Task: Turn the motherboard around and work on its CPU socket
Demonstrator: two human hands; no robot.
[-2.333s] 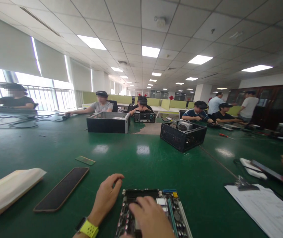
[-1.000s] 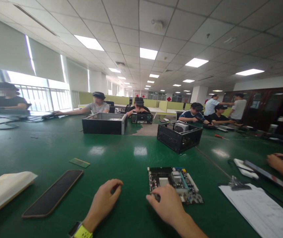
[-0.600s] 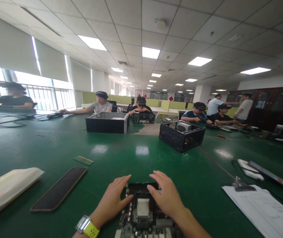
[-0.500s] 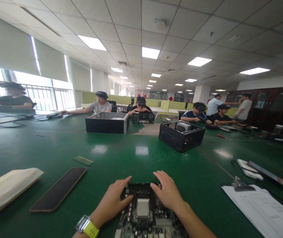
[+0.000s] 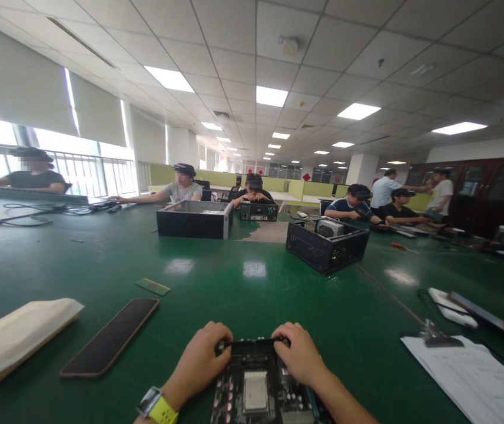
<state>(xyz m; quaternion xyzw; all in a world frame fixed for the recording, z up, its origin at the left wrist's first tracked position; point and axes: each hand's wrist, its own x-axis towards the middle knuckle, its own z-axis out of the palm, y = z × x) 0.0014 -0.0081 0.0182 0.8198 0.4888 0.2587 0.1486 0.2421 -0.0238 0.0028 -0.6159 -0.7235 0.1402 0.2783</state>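
Observation:
A black computer motherboard (image 5: 278,377) lies in front of me, its lower part cut off by the bottom of the view. A square silver processor (image 5: 255,391) sits at its middle. My left hand (image 5: 203,359), with a yellow-strapped watch at the wrist, is curled round the board's far left corner. Opposite it, my right hand (image 5: 298,353) pinches the far right corner, thumb on top and fingers over the far edge. A dark strip along that edge runs between both hands.
Left of me lie a phone (image 5: 110,338), a memory stick (image 5: 153,287) and a paper-wrapped stack (image 5: 22,341). A clipboard (image 5: 441,338) with papers is at right. Open computer cases (image 5: 327,244) stand farther off on the green table (image 5: 216,282). Several people sit around it.
Both hands have gone from spread fingers beside the board to closed grips on its far corners. The view has shifted slightly.

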